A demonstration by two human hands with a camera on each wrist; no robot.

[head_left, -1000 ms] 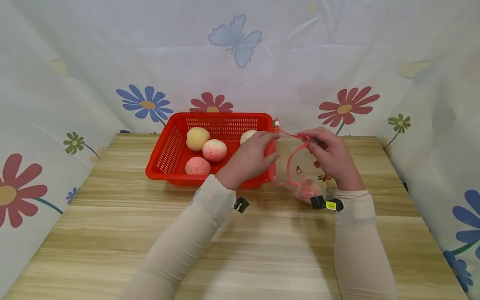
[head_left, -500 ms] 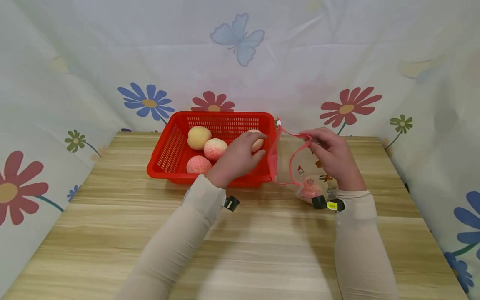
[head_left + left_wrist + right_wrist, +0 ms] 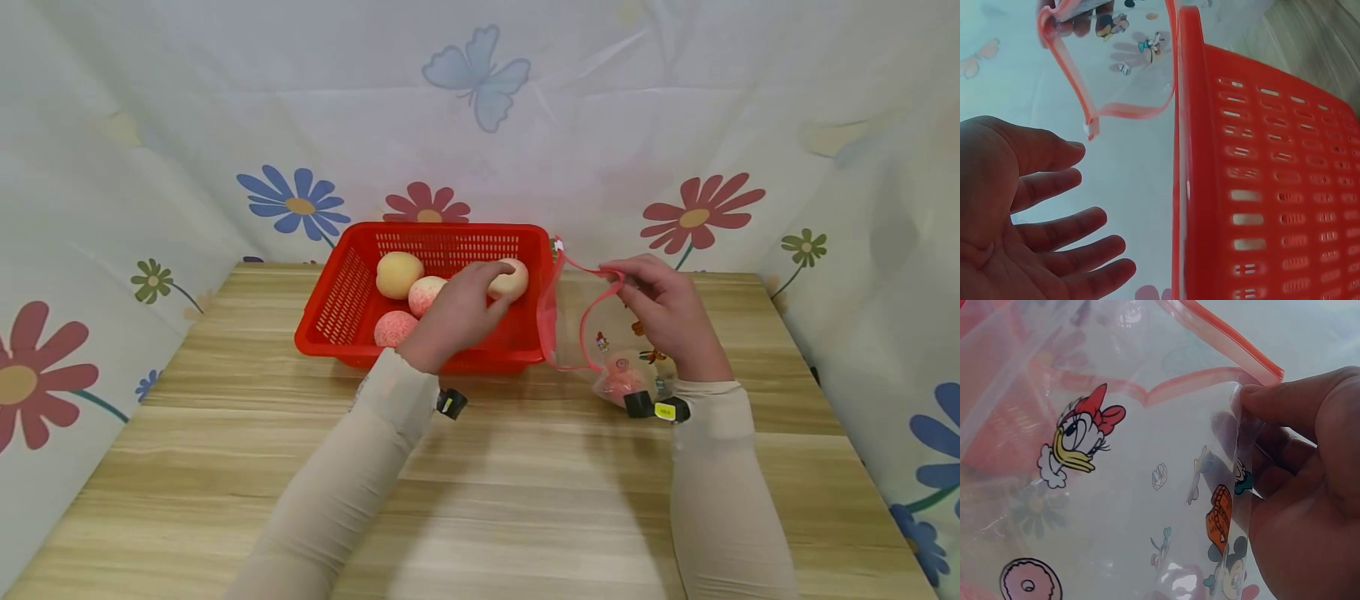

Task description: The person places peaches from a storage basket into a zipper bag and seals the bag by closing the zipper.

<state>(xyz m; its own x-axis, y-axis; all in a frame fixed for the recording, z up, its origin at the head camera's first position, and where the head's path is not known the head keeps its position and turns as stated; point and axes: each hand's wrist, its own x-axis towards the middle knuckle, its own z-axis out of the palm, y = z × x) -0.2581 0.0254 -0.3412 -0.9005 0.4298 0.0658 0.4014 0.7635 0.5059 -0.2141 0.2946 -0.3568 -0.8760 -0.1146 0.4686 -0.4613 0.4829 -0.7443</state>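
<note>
My left hand is over the red basket, its fingers apart and relaxed, nearest to a pale peach at the basket's right end. In the left wrist view nothing lies between the thumb and fingers. My right hand pinches the edge of a clear zip bag with a pink rim, just right of the basket. The bag's mouth gapes toward the basket. Cartoon figures are printed on the bag, and a pink peach sits low inside it. The wrist camera partly hides that peach.
A yellow peach, a pink-speckled peach and a pink peach lie in the basket's left half. The basket stands on a wooden table against a flower-printed cloth.
My left hand has moved left, away from the bag's mouth and back over the basket, uncovering the pale peach. The right hand stays at the bag's edge.
</note>
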